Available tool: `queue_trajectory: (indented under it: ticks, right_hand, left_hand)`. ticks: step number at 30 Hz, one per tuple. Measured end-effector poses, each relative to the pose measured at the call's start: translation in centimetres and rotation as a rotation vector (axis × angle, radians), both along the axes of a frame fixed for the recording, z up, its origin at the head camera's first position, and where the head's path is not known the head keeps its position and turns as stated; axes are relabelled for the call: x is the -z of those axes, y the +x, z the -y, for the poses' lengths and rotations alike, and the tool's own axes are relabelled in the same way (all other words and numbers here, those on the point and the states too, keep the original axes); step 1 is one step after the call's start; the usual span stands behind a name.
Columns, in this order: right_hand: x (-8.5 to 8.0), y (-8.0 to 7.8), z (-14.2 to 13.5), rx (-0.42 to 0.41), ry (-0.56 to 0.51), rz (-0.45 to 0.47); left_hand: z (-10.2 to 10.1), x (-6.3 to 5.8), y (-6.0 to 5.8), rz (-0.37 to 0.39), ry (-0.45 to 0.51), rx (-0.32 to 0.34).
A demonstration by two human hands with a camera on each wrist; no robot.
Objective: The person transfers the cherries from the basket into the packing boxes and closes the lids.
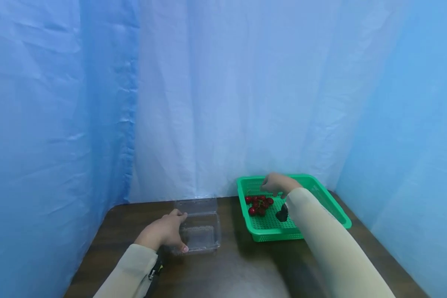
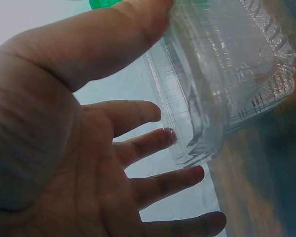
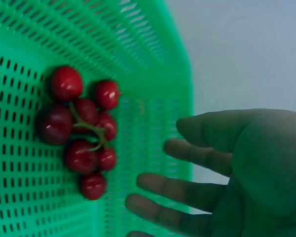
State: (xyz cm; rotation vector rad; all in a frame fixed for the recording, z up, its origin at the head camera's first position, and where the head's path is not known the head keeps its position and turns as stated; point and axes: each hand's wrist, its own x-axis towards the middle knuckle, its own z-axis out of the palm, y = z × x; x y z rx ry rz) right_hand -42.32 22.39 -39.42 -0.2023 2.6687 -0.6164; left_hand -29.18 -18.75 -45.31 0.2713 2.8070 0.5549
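Note:
A clear plastic box (image 1: 202, 236) with its lid (image 1: 197, 206) folded back lies on the table. My left hand (image 1: 164, 231) is at the box's left side, thumb and fingers spread. Seen from the left wrist, the thumb lies against the rim of the box (image 2: 246, 64) and the other fingers stretch out straight beside it. Red cherries (image 3: 80, 155), some with green stems, sit together in the left part of a green basket (image 1: 279, 232). Over that basket hovers my right hand (image 1: 280, 183), its fingers apart and nothing between them in the right wrist view.
The dark wooden table (image 1: 223, 269) carries the box on the left and the basket on the right. A pale blue curtain (image 1: 223, 103) hangs right behind both, and more curtain encloses the sides. The basket's raised walls surround the cherries.

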Motion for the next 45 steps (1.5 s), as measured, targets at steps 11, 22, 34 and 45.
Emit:
queue_trajectory:
  ticks: [11,22,34,45]
  right_hand:
    - [3.6,-1.7,-2.6,0.039,0.051,0.039]
    - [5.2,-1.6,-2.6,0.092,-0.016,0.063]
    - [5.8,-1.8,-2.4,0.041,0.085,-0.001]
    - [6.5,-2.0,-2.4,0.09,0.054,0.0]
  left_hand:
    - [-0.8,0.1,0.3,-0.031,-0.006,-0.013]
    - [-0.6,-0.2,0.2,-0.013,-0.028,-0.005]
    - [-0.4,-0.1,-0.3,-0.005,-0.04,-0.008]
    - [-0.3,0.2,-0.5,-0.002,-0.045,-0.02]
